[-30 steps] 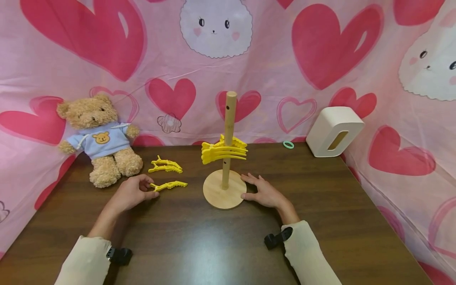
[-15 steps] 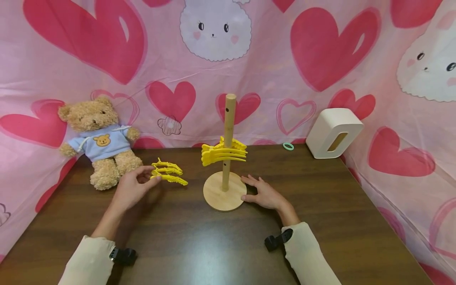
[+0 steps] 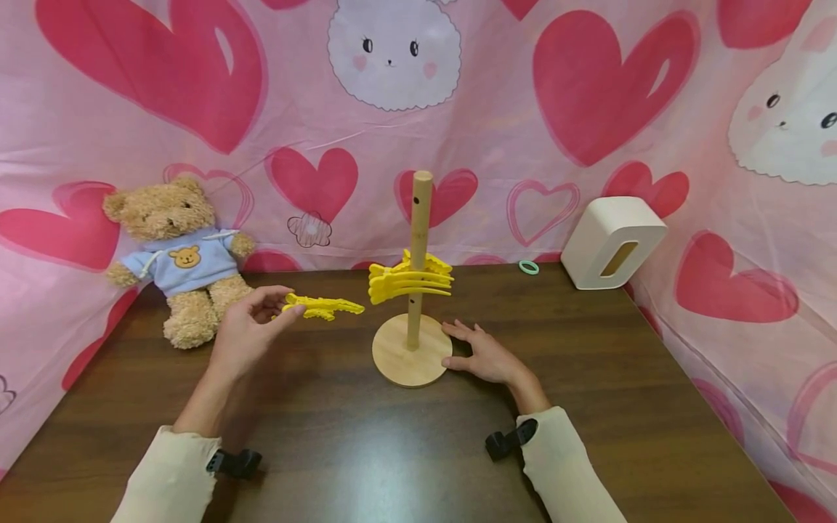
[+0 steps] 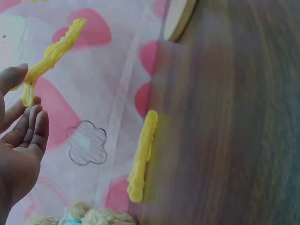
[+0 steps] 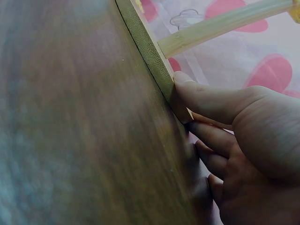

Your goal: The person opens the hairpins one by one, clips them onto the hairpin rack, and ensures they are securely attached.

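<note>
Yellow clip [image 4: 54, 55] left of stand [image 3: 415, 314], pinched by left grip [image 3: 248, 327]; right grip [image 3: 484, 354] holds stand; transfer apparent, alignment likely needed next.

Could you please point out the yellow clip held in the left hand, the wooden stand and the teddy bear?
Held yellow clip [image 4: 56, 51], left wrist view: middle of its body.
Wooden stand [image 3: 396, 361], head view: its round base.
Teddy bear [image 3: 199, 270], head view: its blue shirt.

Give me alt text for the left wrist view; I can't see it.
The left hand pinches one yellow clip in front of a pink heart-patterned backdrop; a second yellow clip lies on the brown table. Part of a wooden base shows at top.
</note>
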A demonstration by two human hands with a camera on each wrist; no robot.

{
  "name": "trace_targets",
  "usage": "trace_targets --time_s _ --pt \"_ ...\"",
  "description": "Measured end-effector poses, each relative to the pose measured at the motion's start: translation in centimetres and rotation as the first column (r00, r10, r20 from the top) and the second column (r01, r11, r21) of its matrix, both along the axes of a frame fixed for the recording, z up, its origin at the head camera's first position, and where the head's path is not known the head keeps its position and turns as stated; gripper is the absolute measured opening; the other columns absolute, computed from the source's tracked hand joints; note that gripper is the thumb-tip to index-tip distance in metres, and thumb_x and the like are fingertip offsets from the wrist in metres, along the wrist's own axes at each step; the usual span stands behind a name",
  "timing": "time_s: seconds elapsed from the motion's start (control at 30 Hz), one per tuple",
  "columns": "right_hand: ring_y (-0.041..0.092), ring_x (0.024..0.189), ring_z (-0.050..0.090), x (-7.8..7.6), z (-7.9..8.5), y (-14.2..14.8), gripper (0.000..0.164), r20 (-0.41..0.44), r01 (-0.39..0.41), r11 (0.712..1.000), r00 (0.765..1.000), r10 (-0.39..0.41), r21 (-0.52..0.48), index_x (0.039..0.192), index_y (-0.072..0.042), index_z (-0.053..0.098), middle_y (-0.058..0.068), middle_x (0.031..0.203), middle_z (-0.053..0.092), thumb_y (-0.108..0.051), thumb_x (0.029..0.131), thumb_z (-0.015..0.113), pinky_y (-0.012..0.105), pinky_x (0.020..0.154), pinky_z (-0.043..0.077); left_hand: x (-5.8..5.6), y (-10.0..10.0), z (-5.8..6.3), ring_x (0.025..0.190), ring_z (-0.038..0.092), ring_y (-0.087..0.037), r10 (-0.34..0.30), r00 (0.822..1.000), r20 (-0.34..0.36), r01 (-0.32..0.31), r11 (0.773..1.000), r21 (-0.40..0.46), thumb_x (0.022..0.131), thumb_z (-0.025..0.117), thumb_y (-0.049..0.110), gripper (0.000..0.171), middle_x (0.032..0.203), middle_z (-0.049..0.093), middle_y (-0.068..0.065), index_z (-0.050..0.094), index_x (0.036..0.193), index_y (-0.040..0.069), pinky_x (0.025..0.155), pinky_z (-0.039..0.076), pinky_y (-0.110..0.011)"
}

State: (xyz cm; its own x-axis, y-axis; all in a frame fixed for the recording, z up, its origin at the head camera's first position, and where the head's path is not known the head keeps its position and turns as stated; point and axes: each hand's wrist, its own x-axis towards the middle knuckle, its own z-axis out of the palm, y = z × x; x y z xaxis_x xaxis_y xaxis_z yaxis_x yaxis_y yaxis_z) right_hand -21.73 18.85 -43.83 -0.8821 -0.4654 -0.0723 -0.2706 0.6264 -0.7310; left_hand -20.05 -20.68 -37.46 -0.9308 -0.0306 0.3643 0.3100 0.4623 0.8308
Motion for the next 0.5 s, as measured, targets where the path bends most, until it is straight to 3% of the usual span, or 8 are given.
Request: trace_targets --time_s 0.27,0.5 --pt "0.035 0.152 0.019 0.0 0.0 0.0 0.069 -0.004 -0.012 1.0 1.0 0.012 -0.004 0.153 -0.004 0.044 0.018 0.157 0.039 -0.027 0.095 0.073 0.061 0.119 0.006 1.0 0.7 1.1 0.083 0.06 -0.004 -0.049 0.997 -0.067 0.055 0.994 0.091 0.085 0.08 0.0 0.032 0.09 0.065 0.002 0.067 0.113 -0.007 0.074 0.05 -0.012" --pt "0.037 0.152 0.017 -0.1 0.1 0.1 0.07 0.008 -0.004 1.0 1.0 0.004 0.007 0.153 -0.005 0.043 0.017 0.158 0.037 -0.028 0.095 0.073 0.061 0.119 0.007 1.4 1.1 2.9 0.078 0.062 -0.008 -0.07 0.988 -0.136 0.087 0.988 0.124 0.085 0.078 -0.005 0.025 0.089 0.066 0.004 0.066 0.106 -0.01 0.071 0.052 -0.015"
